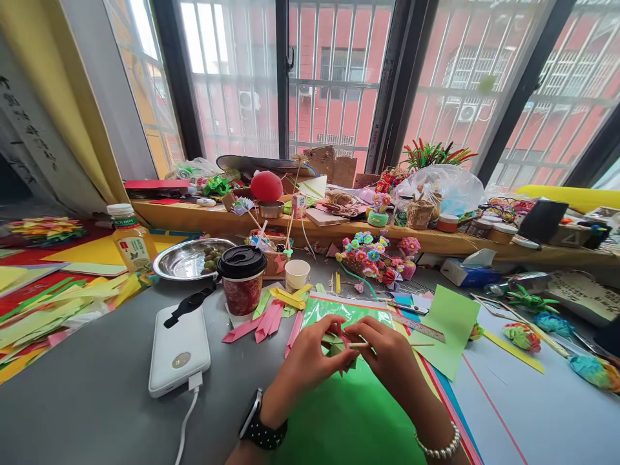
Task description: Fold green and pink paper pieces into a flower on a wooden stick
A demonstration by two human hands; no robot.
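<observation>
My left hand (312, 355) is closed, its fingertips pinching a small folded paper piece (333, 347) in green and pink. Fingers and thumb partly cover its shape. From the other side my right hand (390, 358) meets it, closed around a thin wooden stick (423, 344) that lies across the fingers, its tip near the paper. Both hands are over a bright green sheet (353, 420). Left of them lie folded pink paper strips (270, 321) and yellow ones (290, 298). To the right are a ruler (421, 328) and a light green sheet (443, 329).
On the left stand a white power bank (179, 352) with a cable, a lidded coffee cup (242, 287), a metal bowl (177, 261) of fruit and a juice bottle (133, 242). Paper flowers (368, 252), a paper cup (296, 276) and a tissue box (467, 271) are behind.
</observation>
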